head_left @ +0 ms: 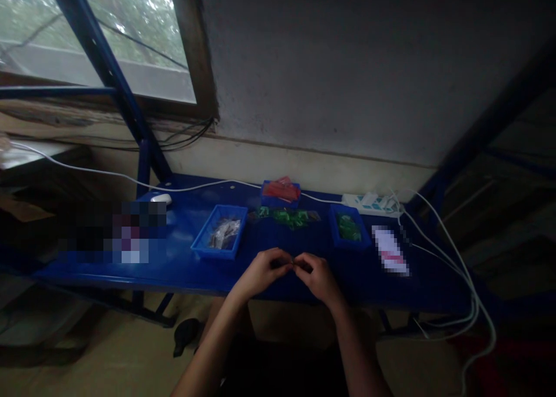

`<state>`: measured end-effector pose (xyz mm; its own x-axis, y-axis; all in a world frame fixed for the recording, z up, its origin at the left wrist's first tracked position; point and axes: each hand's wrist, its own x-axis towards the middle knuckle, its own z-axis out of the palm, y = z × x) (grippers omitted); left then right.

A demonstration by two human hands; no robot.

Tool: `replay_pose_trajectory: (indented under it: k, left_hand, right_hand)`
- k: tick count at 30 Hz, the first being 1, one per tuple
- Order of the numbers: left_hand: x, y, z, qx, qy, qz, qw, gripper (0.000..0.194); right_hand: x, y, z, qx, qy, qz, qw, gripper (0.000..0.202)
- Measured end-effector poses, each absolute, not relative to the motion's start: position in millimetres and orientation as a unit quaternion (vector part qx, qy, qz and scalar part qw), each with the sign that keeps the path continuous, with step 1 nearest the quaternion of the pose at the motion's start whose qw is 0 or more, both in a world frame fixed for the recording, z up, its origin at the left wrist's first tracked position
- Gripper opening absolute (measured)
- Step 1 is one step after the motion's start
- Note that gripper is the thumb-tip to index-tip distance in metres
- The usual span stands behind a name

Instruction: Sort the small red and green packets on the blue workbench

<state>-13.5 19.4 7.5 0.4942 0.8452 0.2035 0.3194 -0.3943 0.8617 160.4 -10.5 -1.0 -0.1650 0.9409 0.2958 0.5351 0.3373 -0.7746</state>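
Note:
My left hand point(270, 268) and my right hand point(315, 272) meet fingertip to fingertip over the front of the blue table point(174, 263). Both are pinched closed around something too small and dark to make out. Just beyond them lies a loose pile of green translucent pieces point(291, 217). A blue tray point(198, 243) of small clear plastic packets point(225, 233) sits to the left of my hands. On the right, another blue tray point(364, 235) contains green pieces point(348, 227). Red strips point(282, 189) fill a small blue tray point(269, 202) at the back.
A white power strip point(354, 203) with plugs and cables lies at the back right. White cords point(473, 292) hang over the right edge. A white rounded object point(161, 199) is at the back left. Blue metal posts point(141, 119) frame the table, with a wall behind.

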Motion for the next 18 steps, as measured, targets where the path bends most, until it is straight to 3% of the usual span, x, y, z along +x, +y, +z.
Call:
replay_pose_trajectory:
  k: [10, 18]
  left_hand:
    - [-13.8, 9.9, 14.6, 0.794, 0.387, 0.289, 0.369, 0.021]
    - [-14.2, 11.0, 9.4, 0.788, 0.382, 0.312, 0.369, 0.021]
  right_hand:
    - [158.8, -15.0, 2.3, -0.518, -0.751, 0.208, 0.352, 0.009]
    - [158.4, -14.1, 3.6, -0.498, -0.750, 0.235, 0.366, 0.009]
